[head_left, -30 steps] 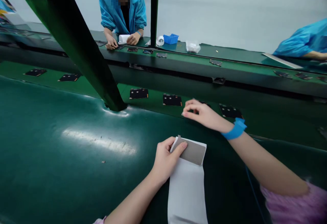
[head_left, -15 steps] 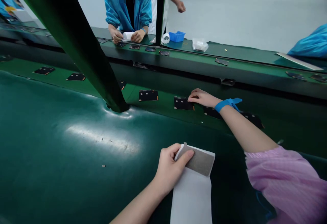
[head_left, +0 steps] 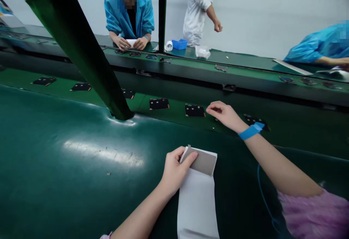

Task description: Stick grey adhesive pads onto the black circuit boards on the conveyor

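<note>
My left hand (head_left: pixel 174 170) grips the top end of a long white paper strip (head_left: pixel 197 204) lying on the dark green mat, thumb pressed on a grey pad (head_left: pixel 204 162) peeled up from it. My right hand (head_left: pixel 225 114), blue strap (head_left: pixel 250 131) on the wrist, hovers over the conveyor belt with fingers curled, just right of a black board (head_left: pixel 194 110). Whether it holds anything is hidden. Another black board (head_left: pixel 159 103) lies further left on the belt.
A thick dark green post (head_left: pixel 81 50) slants down to the mat at left. More black boards (head_left: pixel 80 86) ride the belt. Across the line a person in a blue coat (head_left: pixel 128 13) works; a person in white (head_left: pixel 199 10) stands behind. A blue tray (head_left: pixel 179 43) sits there.
My right hand has drawn back from the black board toward the right. The person in white has walked into full view. My left hand keeps its grip on the strip.
</note>
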### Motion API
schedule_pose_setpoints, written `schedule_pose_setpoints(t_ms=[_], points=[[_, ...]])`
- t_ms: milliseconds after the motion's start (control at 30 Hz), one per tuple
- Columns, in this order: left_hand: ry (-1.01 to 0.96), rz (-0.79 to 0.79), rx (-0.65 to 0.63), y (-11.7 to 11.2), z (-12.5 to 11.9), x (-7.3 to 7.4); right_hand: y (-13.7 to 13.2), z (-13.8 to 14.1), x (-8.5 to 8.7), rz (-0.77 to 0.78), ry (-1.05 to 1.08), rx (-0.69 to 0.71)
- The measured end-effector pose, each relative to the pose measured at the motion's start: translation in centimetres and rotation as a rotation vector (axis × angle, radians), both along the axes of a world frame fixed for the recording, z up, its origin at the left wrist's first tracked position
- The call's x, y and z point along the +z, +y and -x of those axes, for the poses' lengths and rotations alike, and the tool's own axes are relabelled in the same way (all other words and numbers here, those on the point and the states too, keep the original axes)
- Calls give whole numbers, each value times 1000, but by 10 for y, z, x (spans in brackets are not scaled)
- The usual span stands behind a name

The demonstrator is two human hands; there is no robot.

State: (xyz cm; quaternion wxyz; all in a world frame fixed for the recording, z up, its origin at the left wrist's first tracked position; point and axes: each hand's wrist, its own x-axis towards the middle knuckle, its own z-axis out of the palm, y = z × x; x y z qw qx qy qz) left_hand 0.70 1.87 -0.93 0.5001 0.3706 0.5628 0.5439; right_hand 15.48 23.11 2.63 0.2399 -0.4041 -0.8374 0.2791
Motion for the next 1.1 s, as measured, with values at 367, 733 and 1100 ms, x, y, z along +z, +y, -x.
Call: schedule_pose_setpoints(t_ms=[367, 733, 1100], points=[[-8, 5, 0, 0, 0, -1, 53, 2, -31, -51, -195, -56], [3, 13, -7, 0, 0, 2, 45, -11, -32, -164, -310, -135], [1, 8, -17, 1, 1, 0, 43, -33, -35, -67, -273, -198]])
